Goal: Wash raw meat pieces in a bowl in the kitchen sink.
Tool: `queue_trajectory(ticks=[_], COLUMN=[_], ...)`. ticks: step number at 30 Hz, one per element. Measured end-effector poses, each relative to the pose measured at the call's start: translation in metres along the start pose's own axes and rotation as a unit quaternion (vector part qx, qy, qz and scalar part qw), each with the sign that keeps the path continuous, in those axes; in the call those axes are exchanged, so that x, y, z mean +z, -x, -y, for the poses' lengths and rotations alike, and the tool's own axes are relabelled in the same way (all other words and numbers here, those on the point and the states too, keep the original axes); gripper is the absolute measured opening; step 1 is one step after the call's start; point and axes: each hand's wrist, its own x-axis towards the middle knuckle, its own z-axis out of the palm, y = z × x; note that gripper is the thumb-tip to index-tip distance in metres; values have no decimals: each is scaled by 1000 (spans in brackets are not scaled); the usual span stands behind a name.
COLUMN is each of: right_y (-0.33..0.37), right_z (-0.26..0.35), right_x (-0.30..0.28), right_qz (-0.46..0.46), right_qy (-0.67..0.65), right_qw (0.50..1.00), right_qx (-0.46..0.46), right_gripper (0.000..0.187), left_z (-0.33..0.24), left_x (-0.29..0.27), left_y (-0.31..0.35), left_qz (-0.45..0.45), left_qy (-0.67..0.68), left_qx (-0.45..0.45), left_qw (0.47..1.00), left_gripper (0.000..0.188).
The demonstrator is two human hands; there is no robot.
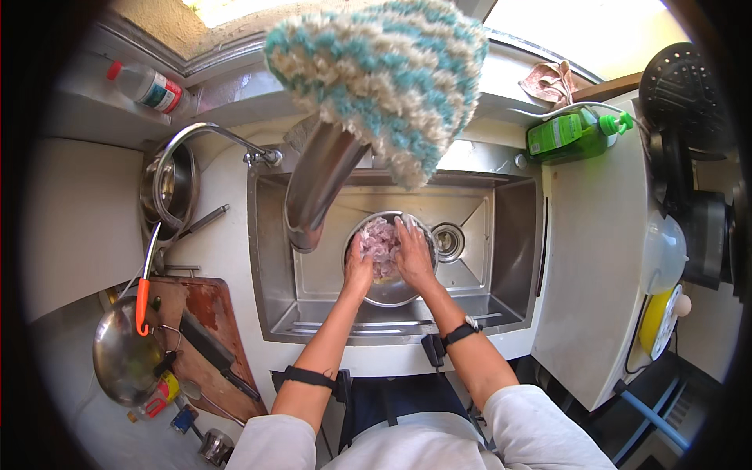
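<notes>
A round metal bowl rests in the stainless steel sink, left of the drain. Pale pink, wet pieces that look like raw meat lie heaped in it. My left hand reaches into the bowl from the left, its fingers curled against the heap and partly hidden. On the other side my right hand presses its long fingers against the same pieces, gripping them between both hands. A thick curved metal faucet, wrapped on top with a teal and cream fluffy cloth, hangs over the sink's left half.
Right of the faucet, a green soap bottle lies at the back corner. On the left counter are a cleaver on a brown cutting board, a pan and an orange-handled utensil. The drain shows beside the bowl.
</notes>
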Motion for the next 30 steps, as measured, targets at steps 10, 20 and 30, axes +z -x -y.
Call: queue_trajectory(ticks=[10,20,30], right_y=[26,34,6], right_z=[27,8,-20], right_x=[40,7,34], right_qz=[40,103,68], right_qy=[35,-102,-75], right_qw=[994,964,979], right_qx=[96,222,179], right_gripper=[84,50,68], left_z=[63,-5,9], left_x=[30,-12,23], left_y=[-22,-8,-41], left_qz=[52,74,82], left_qy=[211,-110,-68], left_qx=[-182,2,41], left_qw=[959,991,993], left_gripper=[55,35,45])
